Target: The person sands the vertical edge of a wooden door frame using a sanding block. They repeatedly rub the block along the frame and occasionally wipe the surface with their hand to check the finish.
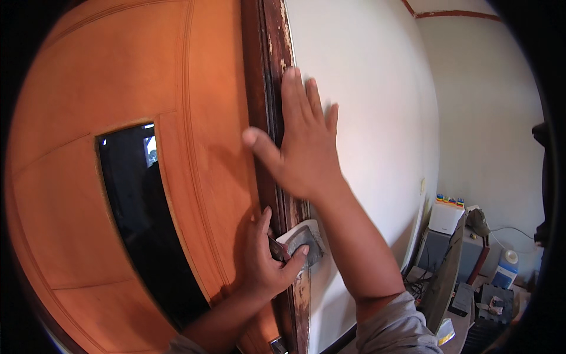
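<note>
My left hand [268,259] is closed round a folded piece of sandpaper [309,243], grey-black with a pale edge, at the door frame. The thumb lies across its dark face. Higher up, my right hand [309,141] lies stretched out over the dark brown door frame [263,76], fingers pointing up and the thumb reaching toward the door. It holds nothing; whether the palm touches the wood is hidden. Along the frame's outer edge the finish is worn, with pale bare patches. The orange-brown wooden door [218,118] stands to the left.
A narrow dark glass pane [138,224] is set in the door, and a metal latch [277,345] shows low down. The white wall [365,88] adjoins the frame. At the lower right are a white box [446,218], a blue-labelled bottle [505,271], cables and a cluttered table.
</note>
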`<state>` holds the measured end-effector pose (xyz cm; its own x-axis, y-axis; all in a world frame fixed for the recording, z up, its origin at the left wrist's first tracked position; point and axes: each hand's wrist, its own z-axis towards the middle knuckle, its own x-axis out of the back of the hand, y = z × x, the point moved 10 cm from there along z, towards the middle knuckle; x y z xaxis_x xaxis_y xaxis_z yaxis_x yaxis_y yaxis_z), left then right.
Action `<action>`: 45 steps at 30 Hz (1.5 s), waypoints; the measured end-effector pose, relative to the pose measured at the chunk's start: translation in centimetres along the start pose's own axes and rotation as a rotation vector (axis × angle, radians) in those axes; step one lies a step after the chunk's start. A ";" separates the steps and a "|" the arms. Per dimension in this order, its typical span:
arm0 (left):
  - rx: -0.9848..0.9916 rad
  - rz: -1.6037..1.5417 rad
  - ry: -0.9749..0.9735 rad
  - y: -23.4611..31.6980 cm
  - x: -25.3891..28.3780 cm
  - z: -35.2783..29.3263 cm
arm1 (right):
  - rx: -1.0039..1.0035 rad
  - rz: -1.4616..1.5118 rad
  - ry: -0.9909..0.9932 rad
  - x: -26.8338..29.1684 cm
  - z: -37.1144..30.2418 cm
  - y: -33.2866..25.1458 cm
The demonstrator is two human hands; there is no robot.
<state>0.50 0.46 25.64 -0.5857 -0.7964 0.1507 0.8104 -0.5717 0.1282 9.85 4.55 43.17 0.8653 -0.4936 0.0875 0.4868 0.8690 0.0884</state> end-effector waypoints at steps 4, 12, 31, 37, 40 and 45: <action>0.057 -0.023 -0.023 -0.7 -0.2 -0.1 | 0.003 0.043 0.053 0.4 7.2 1.5; -0.025 0.044 0.016 -0.6 -0.1 -0.2 | -0.014 0.028 0.060 0.3 13.8 1.5; 0.088 -0.068 -0.006 -1.6 -1.0 -0.6 | -0.024 -0.007 0.076 0.8 13.1 1.6; 0.117 -0.081 -0.010 -1.5 -1.2 -0.6 | -0.039 -0.018 0.060 1.0 11.2 1.7; 0.097 -0.062 0.005 -1.2 -1.0 -0.5 | -0.031 -0.028 0.065 1.1 10.1 1.4; 0.064 -0.045 0.019 -1.0 -0.8 -0.3 | -0.017 -0.037 0.034 0.9 7.6 1.0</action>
<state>0.16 1.67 25.13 -0.6202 -0.7745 0.1249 0.7805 -0.5932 0.1973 10.17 4.70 50.88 0.8500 -0.5244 0.0503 0.5204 0.8507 0.0745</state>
